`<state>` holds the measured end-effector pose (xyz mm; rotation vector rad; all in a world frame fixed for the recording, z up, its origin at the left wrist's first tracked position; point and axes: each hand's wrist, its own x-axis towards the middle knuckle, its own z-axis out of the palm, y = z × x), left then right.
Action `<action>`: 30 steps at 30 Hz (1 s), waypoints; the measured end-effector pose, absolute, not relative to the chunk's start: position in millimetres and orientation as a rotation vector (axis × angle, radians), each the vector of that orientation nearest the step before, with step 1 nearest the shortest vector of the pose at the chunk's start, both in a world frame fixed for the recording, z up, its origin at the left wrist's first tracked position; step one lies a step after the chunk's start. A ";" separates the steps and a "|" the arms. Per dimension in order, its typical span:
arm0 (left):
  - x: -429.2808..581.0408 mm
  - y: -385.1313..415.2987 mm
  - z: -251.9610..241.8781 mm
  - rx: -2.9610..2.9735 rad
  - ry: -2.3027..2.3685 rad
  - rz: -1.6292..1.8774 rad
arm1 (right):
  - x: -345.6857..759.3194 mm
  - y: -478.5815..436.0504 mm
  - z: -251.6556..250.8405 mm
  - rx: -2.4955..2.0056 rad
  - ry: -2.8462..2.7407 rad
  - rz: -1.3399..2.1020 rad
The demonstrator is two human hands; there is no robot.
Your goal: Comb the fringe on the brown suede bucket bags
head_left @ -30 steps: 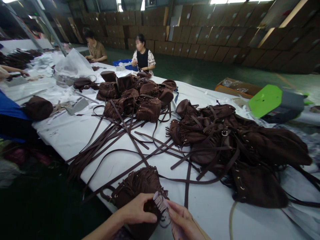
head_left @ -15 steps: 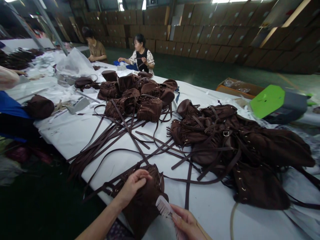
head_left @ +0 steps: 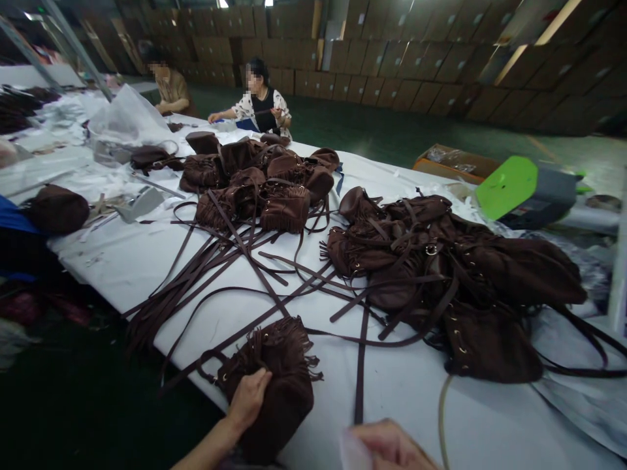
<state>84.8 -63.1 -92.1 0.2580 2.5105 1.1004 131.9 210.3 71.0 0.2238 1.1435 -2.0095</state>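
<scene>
A dark brown fringed bag (head_left: 281,391) lies at the near edge of the white table, its fringe ruffled along the far side. My left hand (head_left: 249,397) is closed on the bag's side, with the fingers curled into the material. At the bottom of the view, to the right of the bag and apart from it, my right hand (head_left: 394,447) grips a pale comb (head_left: 353,449). Motion smears this hand, and the comb's teeth cannot be made out. A loop of strap with metal eyelets shows at the bag's left end.
More brown bags form a pile (head_left: 416,254) at right and another heap (head_left: 259,179) farther back. Long straps (head_left: 181,281) trail over the table (head_left: 313,385). A green and grey machine (head_left: 529,189) stands at far right. Two people sit across the table, before stacked cartons.
My left hand has moved down from the fringe and closed on the bag's side. My right hand has drawn the comb away, down and to the right. The bag has turned slightly.
</scene>
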 end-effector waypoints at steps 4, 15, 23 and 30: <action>76.0 -58.0 -67.1 0.264 2.439 1.110 | 128.9 251.0 40.8 0.667 1.869 -1.873; 94.5 -16.0 -31.4 0.590 2.420 0.420 | 181.4 176.0 -75.7 0.455 2.789 -1.580; 87.7 -21.8 -29.0 0.408 2.411 0.373 | 180.1 151.9 -170.2 0.287 3.005 -0.979; 62.5 -21.8 13.2 0.509 2.219 0.386 | 130.5 203.8 -146.6 0.289 3.442 -0.457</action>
